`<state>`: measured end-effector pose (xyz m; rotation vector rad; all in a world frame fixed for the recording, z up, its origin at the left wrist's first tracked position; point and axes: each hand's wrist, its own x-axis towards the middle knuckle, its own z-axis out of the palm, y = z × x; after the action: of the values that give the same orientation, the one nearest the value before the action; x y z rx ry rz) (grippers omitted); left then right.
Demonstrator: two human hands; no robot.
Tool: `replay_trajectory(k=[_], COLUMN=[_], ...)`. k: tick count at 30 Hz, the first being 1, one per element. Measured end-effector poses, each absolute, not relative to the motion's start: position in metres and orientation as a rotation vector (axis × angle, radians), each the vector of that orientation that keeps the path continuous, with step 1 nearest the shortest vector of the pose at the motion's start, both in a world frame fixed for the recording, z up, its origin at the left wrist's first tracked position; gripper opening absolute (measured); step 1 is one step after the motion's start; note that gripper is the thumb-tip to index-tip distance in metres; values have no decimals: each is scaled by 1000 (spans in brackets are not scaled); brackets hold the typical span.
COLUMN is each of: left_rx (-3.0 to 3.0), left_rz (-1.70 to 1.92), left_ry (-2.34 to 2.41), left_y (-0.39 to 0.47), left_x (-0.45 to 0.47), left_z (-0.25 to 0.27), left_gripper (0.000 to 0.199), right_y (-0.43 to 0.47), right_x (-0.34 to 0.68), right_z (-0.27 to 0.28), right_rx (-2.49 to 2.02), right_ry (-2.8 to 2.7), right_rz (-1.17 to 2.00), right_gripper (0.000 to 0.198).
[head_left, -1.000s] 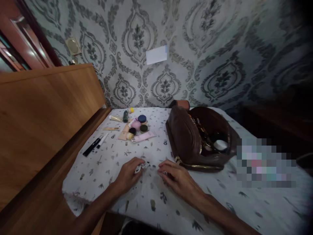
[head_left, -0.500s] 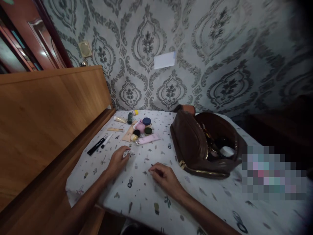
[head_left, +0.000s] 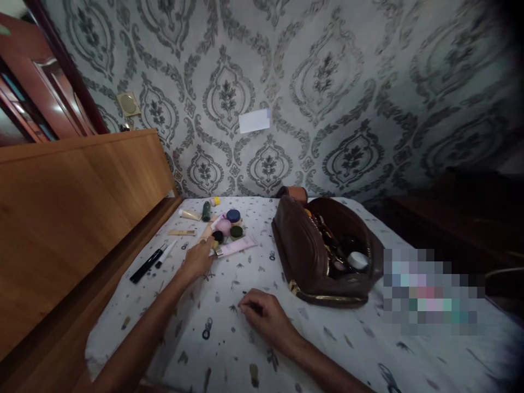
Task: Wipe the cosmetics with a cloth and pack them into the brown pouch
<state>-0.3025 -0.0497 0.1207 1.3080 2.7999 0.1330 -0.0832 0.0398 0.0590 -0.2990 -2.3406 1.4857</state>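
Observation:
My left hand [head_left: 199,258] reaches to the near side of a cluster of cosmetics, fingers stretched forward over the near end of a peach tube [head_left: 207,231]. Its fingertips are beside a small yellowish jar [head_left: 215,245], partly hidden; contact is hard to make out. Close to it are a pink tube [head_left: 239,246], a round pink container [head_left: 223,227], a black-lidded jar [head_left: 218,237], a dark green-lidded jar [head_left: 236,232] and a blue-lidded jar [head_left: 233,216]. Resting on the cloth nearer me, my right hand [head_left: 264,312] is loosely curled, with nothing visible in it.
An unzipped brown bag [head_left: 301,245] stands at the right, holding a white-lidded jar [head_left: 357,260] and other items. At the left lie a black pen-like item [head_left: 147,264], a brush [head_left: 165,255], a flat beige stick [head_left: 181,233], a cream tube [head_left: 190,214] and a dark green tube [head_left: 206,210].
My left hand has moved forward from bare cloth to the near edge of the cosmetics. My right hand stays curled in about the same place. The camera view has shifted a little.

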Motion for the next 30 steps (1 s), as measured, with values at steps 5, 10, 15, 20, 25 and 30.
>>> replay_trajectory(k=[5, 10, 15, 20, 25, 30], left_rx=[1256, 1258, 1305, 1354, 1365, 1313], left_rz=[96, 105, 185, 354, 539, 659], left_ry=[2807, 2783, 2768, 2741, 2703, 2754], left_y=[-52, -53, -54, -60, -66, -56], left_x=[-307, -307, -306, -317, -332, -356], left_z=[134, 133, 124, 123, 115, 113], left_gripper=[38, 41, 46, 42, 41, 40], right_y=[42, 42, 42, 41, 40, 40], right_x=[-84, -84, -85, -83, -82, -82], right_z=[58, 55, 55, 59, 62, 63], right_rx=[-276, -256, -239, -263, -301, -317], right_ry=[-2347, -2355, -2354, -2343, -2320, -2324], right_rz=[1478, 1478, 1485, 1512, 1568, 1569], right_gripper=[17, 17, 17, 17, 17, 17])
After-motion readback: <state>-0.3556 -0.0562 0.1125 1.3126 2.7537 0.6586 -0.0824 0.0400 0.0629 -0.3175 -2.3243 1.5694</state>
